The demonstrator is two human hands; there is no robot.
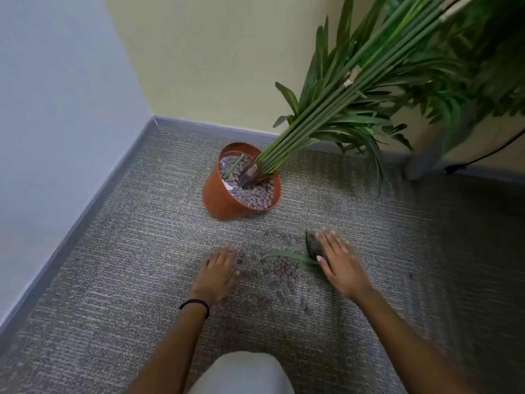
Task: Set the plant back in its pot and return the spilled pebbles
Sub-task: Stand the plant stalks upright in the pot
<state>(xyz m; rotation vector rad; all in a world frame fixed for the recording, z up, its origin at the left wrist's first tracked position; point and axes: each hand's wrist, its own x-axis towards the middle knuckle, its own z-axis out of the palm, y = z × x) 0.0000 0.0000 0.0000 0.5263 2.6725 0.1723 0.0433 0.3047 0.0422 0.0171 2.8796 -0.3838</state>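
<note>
An orange pot [224,199] stands on the carpet near the room's corner, filled with brown pebbles [252,194]. The plant [349,89] sits in it, its long green stems leaning up to the right. Spilled pebbles [284,270] lie scattered on the carpet in front of the pot, with a loose green leaf [289,255] among them. My left hand [218,273] lies flat on the carpet left of the spill, fingers spread. My right hand [341,260] rests palm down at the spill's right edge, against a small dark clump [312,243].
Grey carpet [127,251] runs to a grey skirting board [93,194] along the left wall and the back wall. A black cable [483,156] hangs at the right under the foliage. My knee [241,373] shows at the bottom.
</note>
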